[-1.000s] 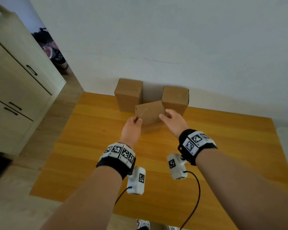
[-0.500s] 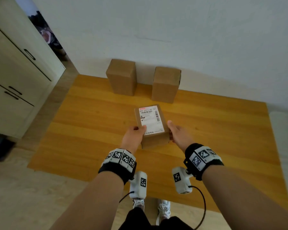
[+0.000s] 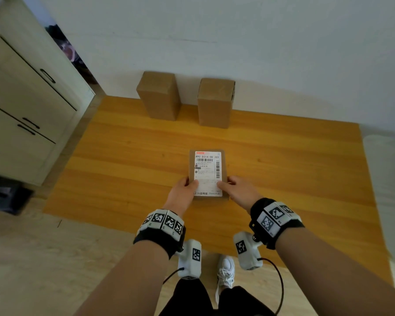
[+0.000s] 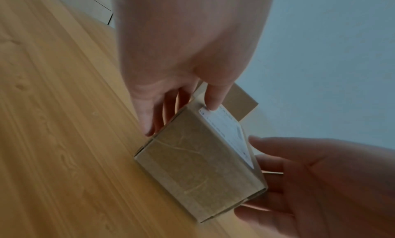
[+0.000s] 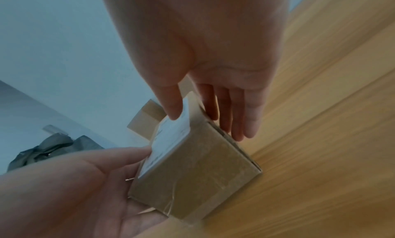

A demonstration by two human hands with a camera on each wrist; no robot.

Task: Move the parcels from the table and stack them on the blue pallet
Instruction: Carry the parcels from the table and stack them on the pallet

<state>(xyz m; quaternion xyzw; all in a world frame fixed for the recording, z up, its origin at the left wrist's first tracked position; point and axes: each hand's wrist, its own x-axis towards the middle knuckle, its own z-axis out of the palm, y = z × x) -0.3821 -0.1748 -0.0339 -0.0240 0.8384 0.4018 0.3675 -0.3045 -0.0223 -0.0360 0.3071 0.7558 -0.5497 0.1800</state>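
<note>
A brown cardboard parcel (image 3: 206, 172) with a white shipping label on top is held between both hands over the middle of the wooden table (image 3: 123, 156). My left hand (image 3: 190, 183) grips its near left edge, thumb on the label and fingers down the side. On the near right edge my right hand (image 3: 225, 182) grips it the same way. The wrist views show the parcel (image 4: 200, 170) (image 5: 196, 170) close above the tabletop. Two more plain parcels (image 3: 158, 96) (image 3: 215, 103) stand upright at the table's far edge against the wall. No blue pallet is clearly in view.
A cream cabinet (image 3: 21, 99) with dark handles stands left of the table. A dark blurred object (image 3: 5, 195) lies on the floor at the left edge. Pale floor runs along the table's left and near sides. My white shoe (image 3: 226, 270) shows below.
The parcel has come from between the two back parcels toward me, turning label-up. Both hands moved back with it and kept their hold.
</note>
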